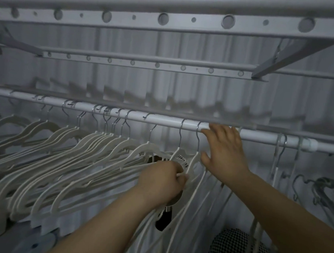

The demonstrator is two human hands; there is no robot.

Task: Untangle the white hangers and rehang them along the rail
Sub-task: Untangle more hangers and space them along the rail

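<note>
- White hangers (pixel 65 160): hooked by chrome hooks in tight, overlapping bunches along the left stretch of the white rail (pixel 162 119); lower ends blurred, outermost ones cut off at the left edge, number impossible to tell.
- Nearest hanger (pixel 193 162): hooked on the rail near its middle, just right of the bunches; lower bar lost among thin white lines against the pale corrugated wall (pixel 184 50).
- Left hand (pixel 161 180): curled round the shoulder of the nearest hanger, below the rail; fingertips hidden behind the back of the hand.
- Right hand (pixel 224 150): spread wide, fingers straight, tips laid against the rail just right of that hanger's hook; nothing visibly gripped; anything under the palm hidden.
- Dark object (pixel 164 220): mostly covered by the left wrist, too hidden to identify.
- Grey metal hangers (pixel 324 192): bunched low at the far right, well apart from the hands, blurred and cut by the frame edge.
- Checked fabric (pixel 231 244): at the bottom edge between the forearms, only partly in view.
- Perforated bars (pixel 167 19): overhead, soft with blur, ends out of frame.
</note>
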